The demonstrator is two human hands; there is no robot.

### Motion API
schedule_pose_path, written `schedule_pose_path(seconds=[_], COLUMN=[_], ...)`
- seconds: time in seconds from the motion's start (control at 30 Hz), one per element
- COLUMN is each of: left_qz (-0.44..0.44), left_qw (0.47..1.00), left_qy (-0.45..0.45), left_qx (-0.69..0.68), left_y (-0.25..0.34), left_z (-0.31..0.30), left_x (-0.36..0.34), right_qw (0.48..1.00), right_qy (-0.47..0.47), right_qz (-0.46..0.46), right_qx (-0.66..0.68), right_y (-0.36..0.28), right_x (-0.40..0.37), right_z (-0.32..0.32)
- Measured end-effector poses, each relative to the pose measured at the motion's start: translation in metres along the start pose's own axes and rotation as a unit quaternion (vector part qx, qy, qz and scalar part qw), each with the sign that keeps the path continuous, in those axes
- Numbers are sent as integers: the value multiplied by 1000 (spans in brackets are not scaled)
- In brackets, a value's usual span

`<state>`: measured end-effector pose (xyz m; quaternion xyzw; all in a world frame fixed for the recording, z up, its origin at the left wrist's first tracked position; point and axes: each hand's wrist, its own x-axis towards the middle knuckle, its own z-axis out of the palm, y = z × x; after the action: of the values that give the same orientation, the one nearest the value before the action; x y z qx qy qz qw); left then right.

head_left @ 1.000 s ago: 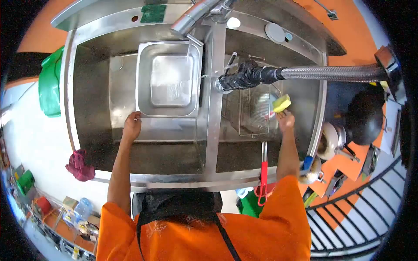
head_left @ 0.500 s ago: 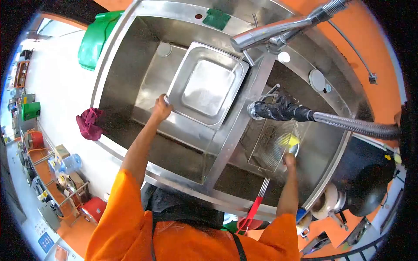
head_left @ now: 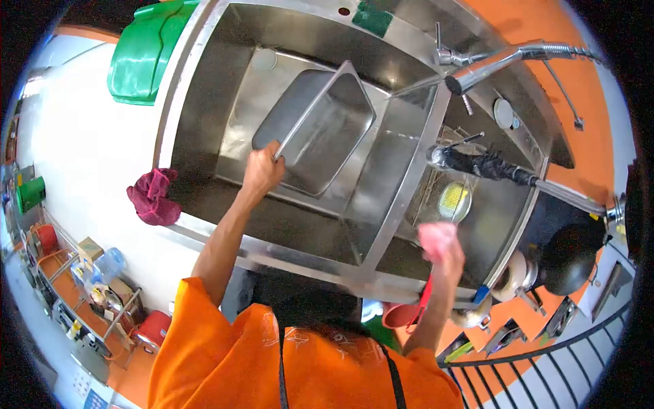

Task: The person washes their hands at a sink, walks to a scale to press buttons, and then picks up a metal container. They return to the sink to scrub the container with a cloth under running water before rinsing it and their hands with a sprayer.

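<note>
A deep metal pan [head_left: 327, 136] is tilted up on one side in the large left sink basin [head_left: 204, 129]. My left hand [head_left: 263, 170] grips the pan's near-left corner. Over the near side of the right basin [head_left: 497, 225], my right hand [head_left: 446, 255] holds a pink cloth [head_left: 437, 238], blurred by motion. Beyond it, a yellow sponge [head_left: 452, 198] rests in a round bowl beside a wire basket [head_left: 429, 194]. The black-wrapped spray hose [head_left: 487, 165] hangs above them.
A maroon cloth [head_left: 154, 198] lies on the sink's left rim. The metal faucet [head_left: 490, 71] reaches over the back right. A red-handled utensil [head_left: 425, 296] leans at the front edge. Pots and a dark wok [head_left: 571, 259] are at right, a green bin [head_left: 146, 54] at upper left.
The pan has gone from lying flat to tilted in my left hand. My right hand has come away from the yellow sponge toward me and now holds the pink cloth. The view has shifted.
</note>
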<state>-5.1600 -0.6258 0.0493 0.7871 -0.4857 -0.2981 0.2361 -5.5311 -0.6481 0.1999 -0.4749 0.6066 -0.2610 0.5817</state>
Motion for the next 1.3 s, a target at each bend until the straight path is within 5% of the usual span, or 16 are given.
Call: schedule_pose_path(seconds=[0.07,0.1,0.17,0.3,0.4,0.63,0.73,0.83,0.97,1.07,1.13,1.23,1.3], left_qz=[29,30,28,96,88,32,30,30,30,37,44,36,31], left_qw=[999,999,997,993,991,992,991,989,991,989,990,991,991], left_qy=[-10,-21,-41,-52,-67,-96,-100,-110,-99,-111,-96,-97,-95], left_qx=[19,32,61,40,78,74,78,93,83,92,88,88,93], left_y=[-13,-18,-26,-57,-53,-67,-65,-65,-69,-66,-64,-67,-69], left_z=[-6,-11,-22,-27,-28,-42,-48,-50,-46,-47,-46,-45,-47], left_x=[-4,-5,-8,-11,-8,17,26,27,27,26,25,24,24], right_qw=[996,987,973,939,934,929,937,994,910,940,961,990,954], right_qy=[-66,-125,-195,-93,-51,-85,-157,39,-131,-118,-133,27,-5], right_qz=[-22,-102,-25,46,-149,-143,-31,-2,-40,-78,-85,-33,20], right_qx=[50,-15,-118,-329,-322,-331,-310,-106,-391,-309,-228,-137,-298], right_y=[-7,38,71,135,224,292,285,228,294,310,250,242,248], right_x=[16,39,85,165,202,179,198,211,211,200,204,232,238], right_z=[73,99,171,287,339,386,400,376,391,411,379,365,370])
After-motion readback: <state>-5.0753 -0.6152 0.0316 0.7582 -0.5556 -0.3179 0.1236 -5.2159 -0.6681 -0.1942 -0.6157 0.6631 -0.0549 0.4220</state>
